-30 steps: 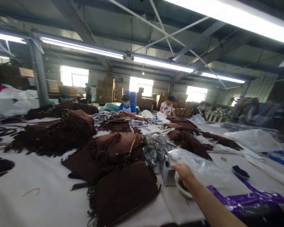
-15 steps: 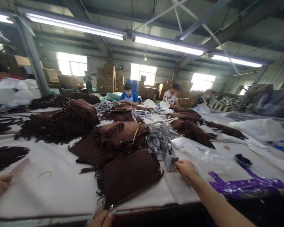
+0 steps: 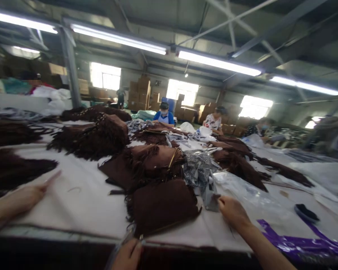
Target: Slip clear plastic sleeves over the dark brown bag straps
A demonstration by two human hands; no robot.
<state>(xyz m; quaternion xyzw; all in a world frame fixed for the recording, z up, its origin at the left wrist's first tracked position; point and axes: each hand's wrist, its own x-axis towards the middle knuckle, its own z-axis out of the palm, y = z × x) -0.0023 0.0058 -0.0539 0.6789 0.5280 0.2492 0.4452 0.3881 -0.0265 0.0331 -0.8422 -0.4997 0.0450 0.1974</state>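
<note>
A dark brown fringed bag [image 3: 166, 206] lies flat at the table's front edge, a zipper along its near side. My left hand [image 3: 127, 255] is closed at its lower left corner, by the zipper end; a blurred silvery thing lies beside the fingers. To the right, my right hand [image 3: 234, 212] is closed in a pinch on a flat grey piece [image 3: 211, 200], whose kind I cannot make out. That piece sits against a pile of shiny silver-grey material [image 3: 198, 167]. More brown fringed bags [image 3: 154, 157] are stacked just behind the near one.
At the left, a co-worker's hand [image 3: 28, 200] holds a blurred pinkish comb [image 3: 53, 179]. Clear plastic [image 3: 248, 191], a purple plastic bag [image 3: 304, 242] and a dark oval object [image 3: 307, 213] lie at the right. Brown heaps [image 3: 92, 137] stand further back; several people sit across the table.
My view has turned left, so the scene sits further right. Both my hands keep their places at the bag and the grey piece. The co-worker's hand and comb show more fully.
</note>
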